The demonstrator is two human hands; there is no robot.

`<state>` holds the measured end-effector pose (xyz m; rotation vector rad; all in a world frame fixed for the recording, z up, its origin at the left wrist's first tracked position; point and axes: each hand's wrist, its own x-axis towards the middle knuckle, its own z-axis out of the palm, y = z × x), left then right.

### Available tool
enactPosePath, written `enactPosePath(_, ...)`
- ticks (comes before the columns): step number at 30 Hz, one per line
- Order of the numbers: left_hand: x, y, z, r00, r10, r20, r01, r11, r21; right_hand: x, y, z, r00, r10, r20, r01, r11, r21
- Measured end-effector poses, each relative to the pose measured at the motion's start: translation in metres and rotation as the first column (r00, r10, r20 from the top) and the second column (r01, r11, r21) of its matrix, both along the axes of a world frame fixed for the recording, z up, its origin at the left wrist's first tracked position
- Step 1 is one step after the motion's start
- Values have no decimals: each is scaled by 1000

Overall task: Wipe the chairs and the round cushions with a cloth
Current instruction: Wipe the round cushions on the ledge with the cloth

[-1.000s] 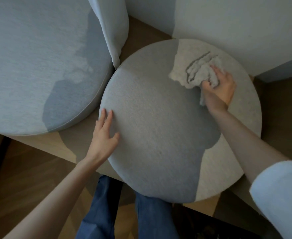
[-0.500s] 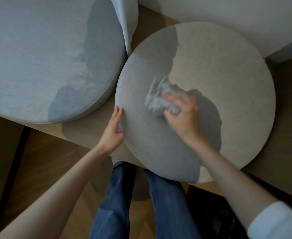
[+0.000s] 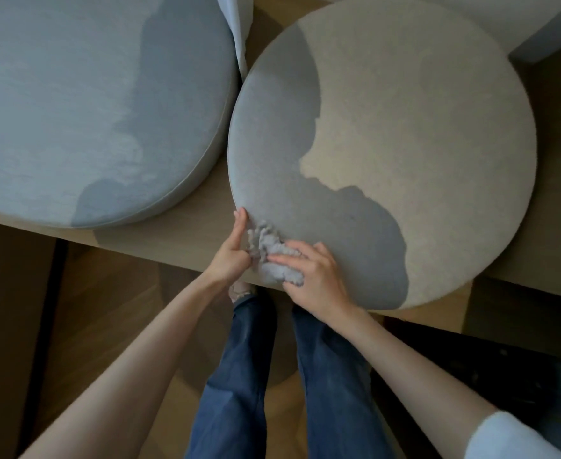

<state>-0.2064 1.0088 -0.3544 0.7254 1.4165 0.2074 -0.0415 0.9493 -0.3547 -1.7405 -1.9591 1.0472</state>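
Note:
Two round grey cushions lie side by side on a wooden bench: a big one (image 3: 83,104) at the left and a second one (image 3: 404,144) at the right, partly sunlit. A crumpled grey cloth (image 3: 270,251) sits at the near-left rim of the right cushion. My right hand (image 3: 315,276) holds the cloth, fingers curled over it, pressing it onto the cushion. My left hand (image 3: 231,253) rests against the cushion's rim just left of the cloth, forefinger stretched up along the edge, other fingers curled.
The wooden bench (image 3: 179,240) has its front edge right before my legs (image 3: 272,376) in blue jeans. A white curtain (image 3: 236,24) hangs between the cushions at the back. A pale wall (image 3: 504,18) stands behind the right cushion. Wooden floor below.
My right hand has dragged the cloth from the cushion's far side across its middle down to the near-left rim, next to my left hand, which stayed on the rim.

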Motion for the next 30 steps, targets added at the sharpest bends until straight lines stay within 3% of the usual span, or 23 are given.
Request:
enactPosePath(2,-5,0,2,1000,3,-12,-3,1000,-26,8,-8,8,997,70,-21,-71,997,-28)
enactPosePath(4,-5,0,7,998,55,18,-54,996,-65,27,2,15,1000,15,20,-16,999,50)
enactPosePath(7,1,-6,10,986,136,99,-124,985,-119,65,35,18,950,-283,134,260,951,167)
enactPosePath(10,9,-20,9,970,169,176,-141,977,-157,88,60,6,871,-460,173,449,888,102)
enactPosePath(14,15,-45,6,953,164,254,-112,972,-206,58,36,-2,883,-448,138,444,894,56)
enactPosePath(20,19,-47,3,949,179,259,-123,969,-216,18,-55,9,980,-180,79,185,981,-59)
enactPosePath(22,16,-47,3,958,153,244,-102,973,-208,23,-63,15,986,-163,42,166,983,-81)
enactPosePath(26,12,-51,3,972,100,213,-61,982,-181,63,-43,27,900,-436,21,436,900,-1)
enactPosePath(30,21,-63,5,968,74,238,-23,977,-211,119,0,19,769,-624,141,619,781,82)
